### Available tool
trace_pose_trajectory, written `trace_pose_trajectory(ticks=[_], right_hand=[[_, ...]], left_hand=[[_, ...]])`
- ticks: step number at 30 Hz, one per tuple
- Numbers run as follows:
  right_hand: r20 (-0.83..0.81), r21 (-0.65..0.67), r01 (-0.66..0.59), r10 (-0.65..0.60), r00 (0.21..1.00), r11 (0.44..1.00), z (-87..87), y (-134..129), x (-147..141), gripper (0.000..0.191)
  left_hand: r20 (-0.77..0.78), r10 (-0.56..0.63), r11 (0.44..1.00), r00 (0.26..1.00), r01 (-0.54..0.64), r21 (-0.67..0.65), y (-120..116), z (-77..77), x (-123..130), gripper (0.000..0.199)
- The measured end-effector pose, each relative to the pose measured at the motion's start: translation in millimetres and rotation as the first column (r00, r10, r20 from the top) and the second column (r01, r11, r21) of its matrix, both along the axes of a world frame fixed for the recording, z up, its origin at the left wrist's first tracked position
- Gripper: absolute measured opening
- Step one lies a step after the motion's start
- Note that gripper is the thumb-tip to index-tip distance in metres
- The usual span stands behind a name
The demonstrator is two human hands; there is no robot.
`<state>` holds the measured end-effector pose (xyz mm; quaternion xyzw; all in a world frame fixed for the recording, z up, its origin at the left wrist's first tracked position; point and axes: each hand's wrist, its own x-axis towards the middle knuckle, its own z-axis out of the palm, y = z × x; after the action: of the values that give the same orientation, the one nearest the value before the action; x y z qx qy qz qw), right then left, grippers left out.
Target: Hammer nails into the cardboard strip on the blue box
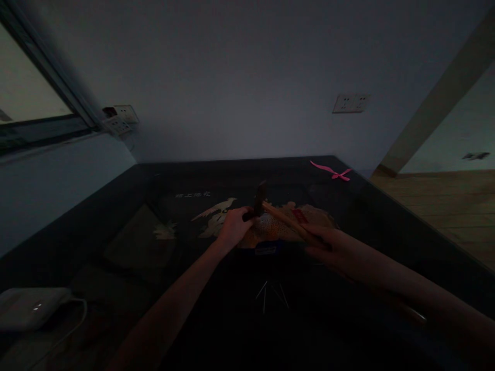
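Note:
My right hand (325,245) is wrapped round the wooden handle of a hammer (284,218). The hammer's dark head is raised just beside the fingers of my left hand (236,225). My left fingers are pressed together near the head; what they hold, if anything, is too dark to tell. Below both hands lies a brownish speckled piece (253,238) with a blue label at its front edge. Several thin metallic sticks (265,296) lie on the dark table nearer to me.
A pink ribbon-like item (335,174) lies at the table's back right. At the near left sits a white device (33,308) with a cable. The dark table (232,167) meets a wall with sockets (351,103).

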<state>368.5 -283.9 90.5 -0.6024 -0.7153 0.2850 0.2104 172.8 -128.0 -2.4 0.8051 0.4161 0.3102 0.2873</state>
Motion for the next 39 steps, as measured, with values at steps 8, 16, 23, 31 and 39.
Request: trace_pose_trajectory(ticks=[8,16,23,31,39], right_hand=[[-0.008,0.058,-0.032,0.033,0.999,0.998,4.6,-1.3,0.4,0.036],[-0.008,0.045,-0.024,0.025,1.000,0.999,1.1,-0.3,3.1,0.038],[0.074,0.040,-0.045,0.042,0.996,0.998,-4.5,3.1,5.4,0.034],[0.043,0.060,-0.049,0.047,0.998,0.997,3.6,2.1,3.4,0.035],[0.051,0.009,-0.027,0.027,0.998,1.000,2.9,0.9,3.9,0.036]], left_hand=[[0.057,0.019,1.000,0.998,-0.020,0.011,0.3,-3.9,1.7,0.013],[0.100,0.016,1.000,0.995,-0.013,-0.028,-1.0,-4.8,1.8,0.021],[0.105,-0.005,1.000,0.994,0.007,-0.021,0.7,-7.8,2.3,0.026],[0.063,0.018,1.000,0.998,-0.018,-0.008,-2.2,-2.2,2.3,0.024],[0.105,0.002,1.000,0.994,0.001,-0.026,-1.1,-4.9,2.8,0.024]])
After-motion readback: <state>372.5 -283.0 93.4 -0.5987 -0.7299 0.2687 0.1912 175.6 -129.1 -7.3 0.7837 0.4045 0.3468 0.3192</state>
